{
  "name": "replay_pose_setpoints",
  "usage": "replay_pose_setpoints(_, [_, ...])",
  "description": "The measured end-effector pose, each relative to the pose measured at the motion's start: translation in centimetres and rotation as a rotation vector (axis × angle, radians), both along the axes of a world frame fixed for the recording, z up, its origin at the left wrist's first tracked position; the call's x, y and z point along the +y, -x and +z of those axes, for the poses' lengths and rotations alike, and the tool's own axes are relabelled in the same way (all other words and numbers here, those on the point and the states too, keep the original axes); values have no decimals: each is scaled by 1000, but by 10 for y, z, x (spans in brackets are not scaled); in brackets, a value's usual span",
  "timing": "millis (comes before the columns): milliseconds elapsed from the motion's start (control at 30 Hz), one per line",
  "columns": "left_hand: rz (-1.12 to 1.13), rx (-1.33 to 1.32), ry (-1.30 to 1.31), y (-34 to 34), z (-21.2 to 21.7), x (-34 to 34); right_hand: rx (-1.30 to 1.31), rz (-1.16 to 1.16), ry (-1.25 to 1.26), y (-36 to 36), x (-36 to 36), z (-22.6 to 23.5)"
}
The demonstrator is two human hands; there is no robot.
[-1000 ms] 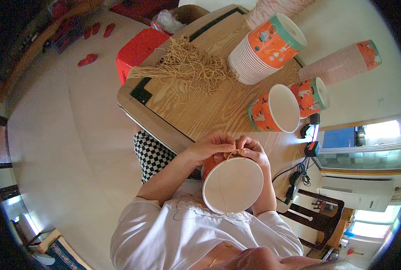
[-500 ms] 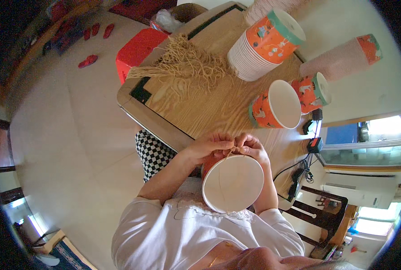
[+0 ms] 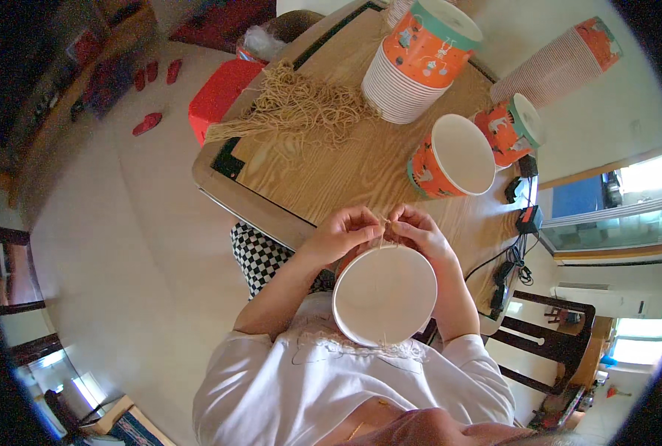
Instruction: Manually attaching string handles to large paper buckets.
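A large paper tub [image 3: 384, 296] with a white inside rests against my shirt, its mouth turned up toward me. Just beyond its far rim, my left hand [image 3: 352, 230] and my right hand [image 3: 420, 232] almost meet. Both are closed, fingertips pinching a thin piece of tan twine [image 3: 383, 221] that runs down to the rim. On the table, a tangled heap of similar twine [image 3: 305, 108] lies farther off to the left. An orange printed paper tub [image 3: 453, 156] stands beyond my right hand, its mouth tilted toward me. Most of the held tub's outer wall is hidden.
Tall stacks of nested paper tubs [image 3: 412, 70] stand on the wood-grain table [image 3: 286, 178], with another orange tub [image 3: 509, 130] beside them. Black cables and adapters [image 3: 520, 238] lie along the right side. A red stool [image 3: 219, 97] stands past the far left edge, and a dark chair [image 3: 543, 342] at right.
My hands have drawn slightly apart and up from the rim, the twine stretched between them. The strand across the held tub's mouth shows less. The whole view has shifted a little.
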State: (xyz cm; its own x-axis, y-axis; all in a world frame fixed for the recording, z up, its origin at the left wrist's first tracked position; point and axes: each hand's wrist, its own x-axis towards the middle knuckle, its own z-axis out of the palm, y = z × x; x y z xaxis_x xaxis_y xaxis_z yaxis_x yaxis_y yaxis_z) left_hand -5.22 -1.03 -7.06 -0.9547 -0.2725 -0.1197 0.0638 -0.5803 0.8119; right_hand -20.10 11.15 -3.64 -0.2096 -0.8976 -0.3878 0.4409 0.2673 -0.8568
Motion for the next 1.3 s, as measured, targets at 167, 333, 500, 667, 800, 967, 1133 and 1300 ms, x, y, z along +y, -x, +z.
replay_pose_setpoints(167, [40,-19,139,1,-2,0,200,-8,68,7,-2,-1])
replay_pose_setpoints(333, [45,-19,142,2,-3,2,351,163,56,13,-4,9])
replay_pose_setpoints(500, [90,-50,290,4,7,2,406,129,66,13,-3,9])
replay_pose_setpoints(667, [5,-68,502,4,4,3,417,93,54,14,-1,11])
replay_pose_setpoints(800, [21,-115,501,3,5,3,475,134,-63,16,4,16])
replay_pose_setpoints(967, [-9,-148,418,4,4,1,407,163,-141,-1,-2,39])
replay_pose_setpoints(1133, [13,-103,406,7,5,3,451,128,0,12,-1,18])
replay_pose_setpoints(1300, [-16,-129,319,5,13,2,411,137,-19,8,-6,24])
